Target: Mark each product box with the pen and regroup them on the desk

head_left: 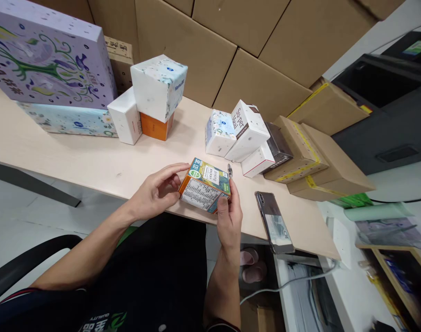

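A small printed carton (pixel 201 194), orange at its left edge with a blue-green top and dense text on its near side, is at the table's front edge. My left hand (pixel 158 191) holds its left end between thumb and fingers. Around its right end my right hand (pixel 228 210) is closed, the thumb on the near face. Just behind the right fingertips a pen (pixel 230 170) lies on the table. To the right rests a phone (pixel 274 223) in a clear case.
White and floral boxes (pixel 219 133) stand behind the carton beside brown cartons (pixel 300 150). At the left, a white floral box (pixel 158 87) sits on an orange box (pixel 157 125), near a large purple tea box (pixel 51 60). Cardboard boxes (pixel 196 50) line the back of the table (pixel 134 157).
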{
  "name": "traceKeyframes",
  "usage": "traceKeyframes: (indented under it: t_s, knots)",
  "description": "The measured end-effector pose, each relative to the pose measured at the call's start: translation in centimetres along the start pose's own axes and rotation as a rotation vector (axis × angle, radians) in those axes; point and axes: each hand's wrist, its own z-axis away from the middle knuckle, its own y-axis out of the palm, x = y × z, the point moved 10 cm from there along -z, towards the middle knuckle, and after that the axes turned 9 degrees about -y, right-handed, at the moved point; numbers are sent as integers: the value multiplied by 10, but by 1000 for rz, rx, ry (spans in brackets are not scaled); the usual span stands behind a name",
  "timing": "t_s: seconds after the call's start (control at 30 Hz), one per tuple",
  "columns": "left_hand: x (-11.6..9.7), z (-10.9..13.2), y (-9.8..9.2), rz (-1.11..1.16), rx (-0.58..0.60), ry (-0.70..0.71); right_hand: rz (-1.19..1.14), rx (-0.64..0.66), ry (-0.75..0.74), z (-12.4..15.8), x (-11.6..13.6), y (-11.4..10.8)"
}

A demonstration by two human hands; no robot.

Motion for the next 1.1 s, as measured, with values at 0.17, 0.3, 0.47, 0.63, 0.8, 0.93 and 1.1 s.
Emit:
traceKeyframes:
  t_s: [0.17,0.3,0.47,0.63,0.8,0.93,1.1]
  knots:
    - [-15,2,5,-108,96,109,-48,-38,12,-10,2,-5]
    - [-17,1,19,-150,204,100,-96,-24,13,-19,5,0]
    - [-4,-6,13,-80,44,36,-150,-94,1,-18,2,0]
    - [9,-4,8,-127,-77,-70,-121,-62,-61,-15,7,1]
    - [4,0,15,-124,-42,-19,-80,-38,-81,-13,11,1]
    - [-9,2,23,-247,-3,112,-14,-149,-102,-20,8,-19]
    - [-23,4,27,-351,5,229,659,-103,-117,-45,6,-39]
